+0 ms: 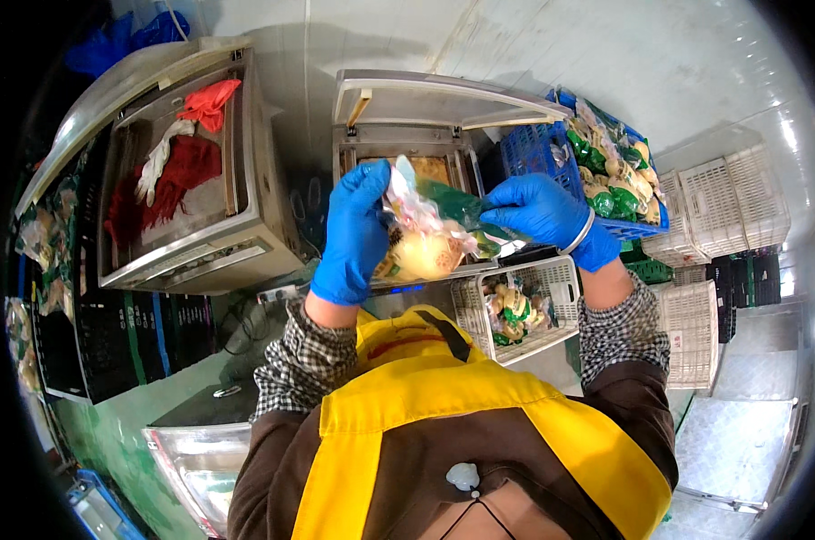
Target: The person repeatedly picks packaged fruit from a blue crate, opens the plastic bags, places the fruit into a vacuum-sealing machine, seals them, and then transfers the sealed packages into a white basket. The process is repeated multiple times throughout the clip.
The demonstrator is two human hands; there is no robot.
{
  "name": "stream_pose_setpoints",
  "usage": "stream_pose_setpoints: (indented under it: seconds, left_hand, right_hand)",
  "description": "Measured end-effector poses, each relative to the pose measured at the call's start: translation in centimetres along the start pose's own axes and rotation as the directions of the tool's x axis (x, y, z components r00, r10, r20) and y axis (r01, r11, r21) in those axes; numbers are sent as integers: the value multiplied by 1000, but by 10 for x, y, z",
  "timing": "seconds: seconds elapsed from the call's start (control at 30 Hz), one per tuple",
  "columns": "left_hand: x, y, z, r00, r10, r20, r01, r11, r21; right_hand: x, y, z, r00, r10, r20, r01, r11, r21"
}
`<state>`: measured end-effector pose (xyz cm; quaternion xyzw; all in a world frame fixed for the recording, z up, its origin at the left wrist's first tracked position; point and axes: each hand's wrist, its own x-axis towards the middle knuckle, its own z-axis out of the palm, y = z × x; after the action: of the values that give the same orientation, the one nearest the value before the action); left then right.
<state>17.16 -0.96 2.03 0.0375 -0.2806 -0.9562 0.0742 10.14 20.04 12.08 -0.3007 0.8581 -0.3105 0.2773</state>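
My left hand (353, 229), in a blue glove, grips the left side of a clear plastic food bag (430, 256). My right hand (535, 214), gloved the same way, pinches the bag's green-printed end on the right. Inside the bag is a pale yellow, rounded food piece, with pinkish print or contents above it; I cannot tell exactly what food it is. The bag is held up in front of a metal vacuum-sealing machine (398, 144), whose lid (452, 90) is raised. Both hands are closed on the bag, and it covers much of the machine's chamber.
At left stands a similar machine (256, 236) with red cloth (187, 171) and a white glove (158, 166) on it. A blue crate (529, 148) of filled bags is at right, near stacked white crates (727, 193). A white basket (562, 335) with bags sits below my right hand.
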Motion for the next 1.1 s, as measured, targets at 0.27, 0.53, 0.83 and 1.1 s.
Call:
stream_pose_setpoints:
  seconds: [0.27, 0.53, 0.83, 1.1]
  left_hand:
    - [51, -23, -16, 990, -139, 26, 139, 990, 5]
    - [94, -71, -20, 985, -170, -34, 171, 985, 7]
    - [134, -131, -64, 966, 122, -230, 13, 861, 508]
    - [77, -186, -122, 902, 181, -393, 170, 687, 706]
  right_hand:
    - [14, 27, -1, 964, 207, 169, -233, 960, 154]
    - [29, 92, -2, 970, 187, 153, -226, 925, 306]
    - [65, 147, 9, 990, 110, 83, -130, 948, 290]
    - [117, 238, 66, 983, 172, 61, -180, 843, 507]
